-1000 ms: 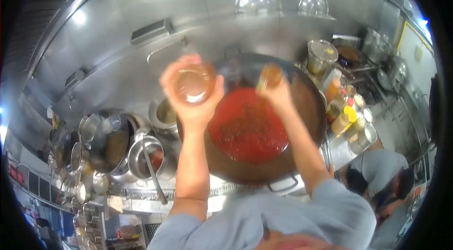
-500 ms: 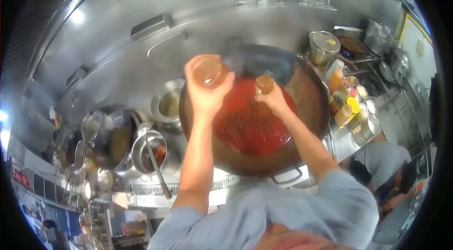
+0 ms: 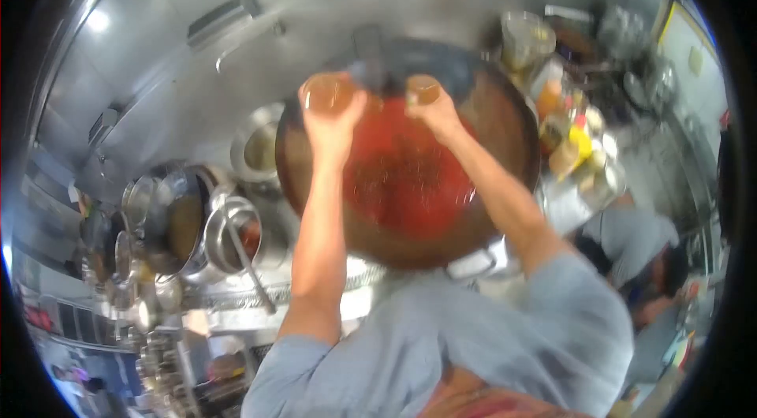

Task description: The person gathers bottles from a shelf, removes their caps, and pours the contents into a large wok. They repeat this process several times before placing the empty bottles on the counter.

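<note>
My left hand (image 3: pixel 333 132) is closed around a round, clear vessel (image 3: pixel 330 92) with amber-brown colour in it, over the far left part of a large wok (image 3: pixel 505 158). To the right, my right hand (image 3: pixel 438 115) grips a narrower amber-brown bottle (image 3: pixel 423 87). Each shows a round end toward me, and their other ends are hidden. Below both hands, red liquid (image 3: pixel 410 185) with dark specks fills the middle of the wok. Blur hides whether anything flows from either vessel.
Left of the wok stand a steel pot (image 3: pixel 259 146) and another pot (image 3: pixel 236 238) with a ladle (image 3: pixel 251 264) across it. Seasoning bottles (image 3: pixel 564 154) crowd the right side, near a lidded steel container (image 3: pixel 527 39). A person in a grey shirt (image 3: pixel 631 240) bends down at right.
The whole view has shifted, so the wok and hands appear higher and farther left. My right hand has moved slightly toward the wok's far side. Both hands keep their hold.
</note>
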The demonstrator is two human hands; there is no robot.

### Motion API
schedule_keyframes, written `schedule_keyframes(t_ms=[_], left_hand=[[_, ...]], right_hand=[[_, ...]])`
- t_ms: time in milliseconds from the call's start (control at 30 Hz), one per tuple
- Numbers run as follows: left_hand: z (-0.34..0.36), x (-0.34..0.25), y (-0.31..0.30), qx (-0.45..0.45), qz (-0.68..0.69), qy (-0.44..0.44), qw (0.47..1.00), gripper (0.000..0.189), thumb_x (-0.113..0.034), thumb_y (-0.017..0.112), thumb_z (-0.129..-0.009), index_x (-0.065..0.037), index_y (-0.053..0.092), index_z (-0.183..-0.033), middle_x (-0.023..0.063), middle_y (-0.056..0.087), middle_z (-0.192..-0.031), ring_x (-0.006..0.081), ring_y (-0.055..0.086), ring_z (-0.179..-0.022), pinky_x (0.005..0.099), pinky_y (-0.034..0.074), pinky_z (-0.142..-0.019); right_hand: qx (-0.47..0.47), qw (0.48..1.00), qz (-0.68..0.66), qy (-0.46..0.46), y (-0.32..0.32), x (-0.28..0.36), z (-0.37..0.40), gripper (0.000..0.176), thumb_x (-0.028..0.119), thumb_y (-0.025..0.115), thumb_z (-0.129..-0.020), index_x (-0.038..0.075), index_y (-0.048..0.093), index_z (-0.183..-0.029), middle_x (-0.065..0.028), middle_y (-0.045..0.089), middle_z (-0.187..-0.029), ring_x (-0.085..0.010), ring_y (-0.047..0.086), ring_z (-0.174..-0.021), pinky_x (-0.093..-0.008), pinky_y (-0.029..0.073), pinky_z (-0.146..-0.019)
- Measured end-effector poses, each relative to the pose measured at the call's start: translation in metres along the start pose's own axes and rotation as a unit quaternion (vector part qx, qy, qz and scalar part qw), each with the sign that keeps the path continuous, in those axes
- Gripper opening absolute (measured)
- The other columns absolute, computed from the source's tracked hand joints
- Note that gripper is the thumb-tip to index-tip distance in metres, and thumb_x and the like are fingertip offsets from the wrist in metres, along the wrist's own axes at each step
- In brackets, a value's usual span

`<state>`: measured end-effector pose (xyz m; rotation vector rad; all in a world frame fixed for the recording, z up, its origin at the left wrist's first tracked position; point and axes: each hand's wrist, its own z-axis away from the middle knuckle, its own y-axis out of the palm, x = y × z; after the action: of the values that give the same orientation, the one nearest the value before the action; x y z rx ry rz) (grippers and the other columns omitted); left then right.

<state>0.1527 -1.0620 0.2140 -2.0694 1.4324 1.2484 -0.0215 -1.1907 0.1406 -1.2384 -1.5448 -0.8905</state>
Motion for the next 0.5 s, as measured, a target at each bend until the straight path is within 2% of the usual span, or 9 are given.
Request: schedule_keyframes(t_ms=[33,100,133,200,300,333,367,433,500], left_hand=[[0.002,0.012,0.0,-0.023,0.022,-0.058,0.998,0.055,-0.003,0.083,-0.076,-0.005,0.052,-0.121,0.0059,0.062,-0.111,0.0181,0.06,-0.103,0.0343,0.05,-0.094],[-0.019,0.015,-0.001,-0.013,0.007,-0.015,1.0,0.056,-0.005,0.084,-0.075,-0.005,0.052,-0.121,0.0062,0.062,-0.11,0.0185,0.061,-0.102,0.0349,0.051,-0.092],[-0.009,0.015,-0.008,0.0,-0.013,-0.023,1.0,0.057,-0.005,0.084,-0.074,-0.004,0.051,-0.121,0.0064,0.062,-0.109,0.0186,0.061,-0.102,0.0353,0.051,-0.091],[-0.022,-0.043,0.003,0.018,-0.017,-0.02,0.999,0.056,-0.006,0.085,-0.073,-0.004,0.052,-0.119,0.008,0.063,-0.107,0.0183,0.063,-0.098,0.0347,0.055,-0.082],[-0.037,-0.072,-0.005,0.078,0.036,0.043,0.995,0.056,-0.005,0.085,-0.073,-0.005,0.053,-0.119,0.0083,0.063,-0.108,0.0173,0.064,-0.098,0.0337,0.056,-0.08],[-0.028,-0.067,-0.002,0.058,0.044,0.114,0.991,0.056,-0.005,0.085,-0.073,-0.004,0.053,-0.119,0.0082,0.063,-0.108,0.0169,0.064,-0.098,0.0336,0.057,-0.08],[-0.022,-0.014,-0.006,0.045,0.022,0.105,0.993,0.056,-0.004,0.085,-0.074,-0.004,0.053,-0.12,0.008,0.063,-0.109,0.0179,0.063,-0.1,0.036,0.056,-0.086],[0.013,0.058,-0.009,-0.03,-0.133,-0.12,0.983,0.061,-0.004,0.085,-0.071,-0.004,0.053,-0.122,0.0105,0.063,-0.115,0.022,0.06,-0.106,0.0381,0.049,-0.096],[0.0,0.069,-0.022,-0.03,-0.068,-0.05,0.996,0.058,-0.011,0.083,-0.075,-0.004,0.052,-0.123,0.0114,0.062,-0.116,0.023,0.06,-0.105,0.0388,0.049,-0.095]], right_hand=[[-0.004,1.0,-0.017,0.009,0.0,-0.008,0.035,0.059,0.009,0.081,-0.071,0.005,0.059,-0.125,-0.0063,0.065,-0.122,-0.0183,0.061,-0.113,-0.0353,0.048,-0.098],[0.024,0.997,-0.027,-0.065,-0.011,0.029,0.006,0.07,0.014,0.084,-0.068,0.005,0.055,-0.131,-0.0075,0.063,-0.127,-0.0188,0.059,-0.117,-0.036,0.042,-0.108],[0.047,0.984,-0.038,-0.167,-0.015,0.057,-0.009,0.072,0.013,0.086,-0.066,0.004,0.056,-0.13,-0.0074,0.064,-0.126,-0.0186,0.059,-0.117,-0.0356,0.043,-0.106],[0.002,0.989,-0.069,-0.133,-0.013,0.14,-0.001,0.066,0.014,0.088,-0.07,0.003,0.057,-0.127,-0.0076,0.066,-0.119,-0.0178,0.061,-0.11,-0.035,0.049,-0.097],[0.025,0.966,-0.123,-0.225,-0.019,0.167,0.007,0.056,0.01,0.087,-0.072,0.003,0.06,-0.121,-0.0069,0.066,-0.113,-0.0158,0.064,-0.099,-0.0338,0.053,-0.091],[-0.015,0.947,-0.149,-0.283,-0.012,0.152,0.015,0.054,0.009,0.086,-0.073,0.003,0.06,-0.12,-0.0066,0.067,-0.113,-0.0156,0.064,-0.098,-0.0337,0.053,-0.091],[0.009,0.976,-0.093,-0.195,0.001,0.088,0.001,0.056,0.009,0.084,-0.071,0.004,0.059,-0.121,-0.007,0.067,-0.113,-0.0165,0.064,-0.101,-0.0348,0.053,-0.092],[0.062,0.998,-0.02,0.027,0.005,-0.045,0.001,0.061,0.014,0.082,-0.071,0.004,0.057,-0.126,-0.0089,0.067,-0.117,-0.0193,0.063,-0.111,-0.0364,0.051,-0.097],[0.037,0.995,-0.057,-0.068,0.006,-0.025,0.0,0.062,0.016,0.081,-0.073,0.002,0.054,-0.127,-0.0096,0.066,-0.12,-0.0197,0.063,-0.11,-0.035,0.05,-0.097]])
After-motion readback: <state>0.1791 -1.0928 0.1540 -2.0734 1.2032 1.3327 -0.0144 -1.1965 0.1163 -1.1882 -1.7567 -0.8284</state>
